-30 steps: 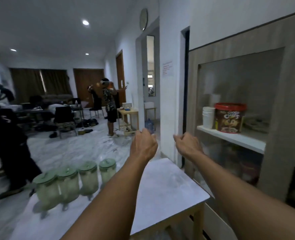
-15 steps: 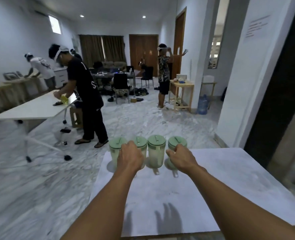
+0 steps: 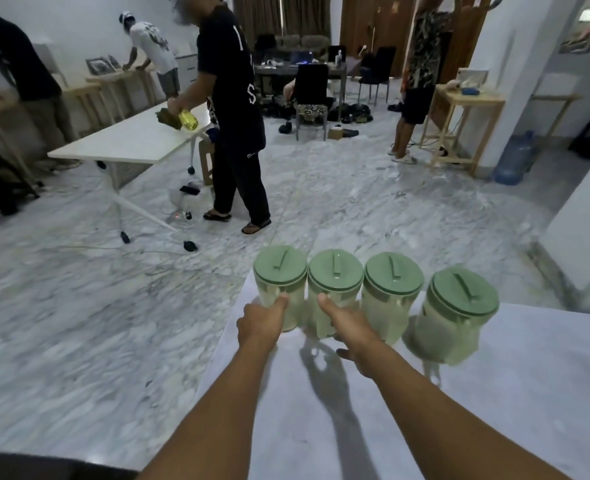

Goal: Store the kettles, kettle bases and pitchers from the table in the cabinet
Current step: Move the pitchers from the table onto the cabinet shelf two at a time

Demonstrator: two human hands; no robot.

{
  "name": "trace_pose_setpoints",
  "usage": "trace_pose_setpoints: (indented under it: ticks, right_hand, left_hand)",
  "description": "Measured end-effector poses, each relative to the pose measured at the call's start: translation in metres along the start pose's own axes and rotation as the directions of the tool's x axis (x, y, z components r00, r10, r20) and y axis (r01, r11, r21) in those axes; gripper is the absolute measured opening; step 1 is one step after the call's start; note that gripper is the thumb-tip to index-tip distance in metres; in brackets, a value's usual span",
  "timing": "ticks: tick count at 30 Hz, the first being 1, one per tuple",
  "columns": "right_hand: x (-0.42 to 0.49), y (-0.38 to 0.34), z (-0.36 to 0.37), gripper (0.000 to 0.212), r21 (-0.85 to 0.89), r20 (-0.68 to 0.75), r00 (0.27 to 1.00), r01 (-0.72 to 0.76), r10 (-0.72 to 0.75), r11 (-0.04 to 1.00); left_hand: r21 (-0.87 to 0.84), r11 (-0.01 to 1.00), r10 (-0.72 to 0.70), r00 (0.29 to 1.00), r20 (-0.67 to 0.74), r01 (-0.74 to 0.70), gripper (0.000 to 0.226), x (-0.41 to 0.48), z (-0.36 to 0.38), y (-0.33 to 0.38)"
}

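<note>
Both hands have reached the pitchers since the earlier frame. Across the lower right runs the white table (image 3: 494, 393), with four green-lidded pitchers in a row at its far edge, mid-frame. The left hand (image 3: 260, 327) wraps the leftmost pitcher (image 3: 279, 289); the right hand (image 3: 347, 323) grips the second pitcher (image 3: 333, 292), thumbs up.

A white table (image 3: 425, 410) with a faintly marbled top carries four pale green pitchers in a row along its far edge — the first pitcher (image 3: 279, 289) at the far-left corner, the second pitcher (image 3: 333, 289) and third pitcher (image 3: 390, 296) close beside it, lids nearly touching. The fourth pitcher (image 3: 456, 317) stands slightly apart, toward the middle of the far edge.
</note>
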State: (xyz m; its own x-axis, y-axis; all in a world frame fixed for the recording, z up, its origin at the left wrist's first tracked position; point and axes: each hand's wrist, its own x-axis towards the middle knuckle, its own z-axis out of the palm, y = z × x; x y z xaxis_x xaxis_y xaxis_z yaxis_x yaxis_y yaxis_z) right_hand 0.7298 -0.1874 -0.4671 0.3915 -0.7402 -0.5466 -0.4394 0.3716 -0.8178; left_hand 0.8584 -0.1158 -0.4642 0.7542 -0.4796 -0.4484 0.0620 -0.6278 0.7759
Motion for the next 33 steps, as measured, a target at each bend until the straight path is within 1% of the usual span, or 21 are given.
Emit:
trace_pose_setpoints:
  ticks: [2,4,5,6,8,9,11,14,17,20,23,27,30,33]
  right_hand:
    - [0.012,0.004,0.007,0.074,0.043,0.025,0.999,0.025,-0.026,0.999]
    - [0.029,0.012,0.01,0.088,0.044,-0.002,0.998,0.069,-0.069,0.997]
    - [0.035,0.015,0.01,0.087,0.053,-0.019,0.997,0.079,-0.078,0.996]
    - [0.038,0.015,0.011,0.074,0.062,-0.034,0.996,0.087,-0.085,0.994]
    - [0.034,0.012,0.01,0.036,0.071,-0.048,0.995,0.089,-0.086,0.993]
    - [0.03,0.009,0.01,0.028,0.078,-0.056,0.995,0.089,-0.085,0.993]
    - [0.022,0.007,0.009,0.027,0.097,-0.079,0.994,0.079,-0.071,0.992]
    - [-0.005,-0.005,0.011,0.027,0.115,-0.095,0.993,0.085,-0.074,0.99]
    - [-0.045,-0.025,0.016,0.026,0.109,-0.134,0.98,0.164,-0.149,0.98]
    - [-0.105,-0.045,0.018,0.027,0.131,-0.211,0.952,0.252,-0.221,0.959]
    - [-0.177,-0.056,0.013,0.027,0.147,-0.313,0.904,0.349,-0.291,0.926]
    - [-0.278,-0.057,-0.006,0.021,0.139,-0.448,0.829,0.433,-0.333,0.891]
    - [-0.352,-0.054,-0.035,0.023,0.127,-0.546,0.763,0.484,-0.347,0.866]
    - [-0.42,-0.04,-0.072,0.028,0.109,-0.662,0.666,0.539,-0.343,0.835]
  left_hand:
    - [-0.04,0.999,0.013,0.999,0.046,-0.011,0.065,0.014,0.005,-0.002]
    - [-0.056,0.998,0.039,0.995,0.095,-0.034,0.058,0.022,0.009,-0.003]
    - [-0.069,0.997,0.05,0.993,0.109,-0.042,0.055,0.025,0.011,-0.003]
    - [-0.081,0.995,0.063,0.991,0.116,-0.054,0.051,0.026,0.013,-0.003]
    - [-0.121,0.989,0.095,0.99,0.106,-0.082,0.045,0.026,0.014,-0.002]
    - [-0.161,0.983,0.105,0.989,0.101,-0.088,0.042,0.024,0.012,-0.002]
    - [-0.231,0.969,0.118,0.988,0.098,-0.092,0.034,0.014,0.005,0.002]
    - [-0.271,0.957,0.134,0.987,0.086,-0.106,0.032,-0.006,-0.014,0.006]
    - [-0.283,0.942,0.212,0.974,0.081,-0.182,0.028,-0.035,-0.046,0.018]
    - [-0.286,0.926,0.284,0.953,0.104,-0.245,0.034,-0.075,-0.084,0.033]
    - [-0.32,0.889,0.384,0.914,0.134,-0.327,0.036,-0.126,-0.119,0.046]
    - [-0.38,0.816,0.528,0.83,0.181,-0.436,0.038,-0.205,-0.149,0.062]
    - [-0.453,0.762,0.605,0.758,0.243,-0.463,0.034,-0.263,-0.149,0.079]
    - [-0.515,0.716,0.673,0.662,0.329,-0.472,0.03,-0.324,-0.13,0.095]
